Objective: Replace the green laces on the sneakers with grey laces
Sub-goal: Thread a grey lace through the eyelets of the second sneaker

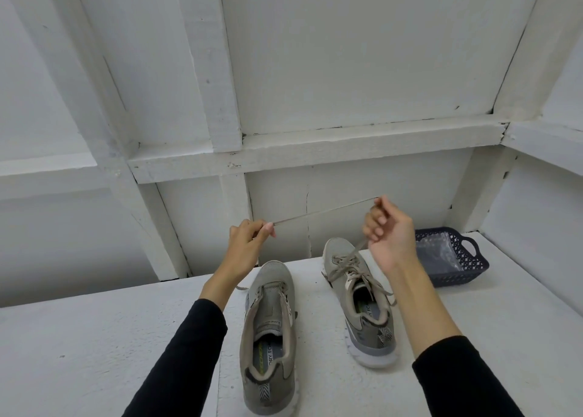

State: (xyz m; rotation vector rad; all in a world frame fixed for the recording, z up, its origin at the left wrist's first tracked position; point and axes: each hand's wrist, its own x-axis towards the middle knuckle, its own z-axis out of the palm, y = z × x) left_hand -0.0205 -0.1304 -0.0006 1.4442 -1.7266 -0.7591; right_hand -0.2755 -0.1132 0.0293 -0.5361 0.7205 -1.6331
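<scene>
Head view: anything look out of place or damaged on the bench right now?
Nothing damaged or spilled. The left sneaker has no lace in its eyelets while the right sneaker is laced. A lace is stretched taut between the left hand and right hand. The dark basket holds a clear plastic bag.

Matt woven-cloth sneakers point(268, 331), rubbery pale soles; flat fabric lace point(321, 210); rough white-painted counter point(94, 353); perforated dark plastic basket point(454, 259); glossy clear plastic bag point(438, 252) inside.
</scene>
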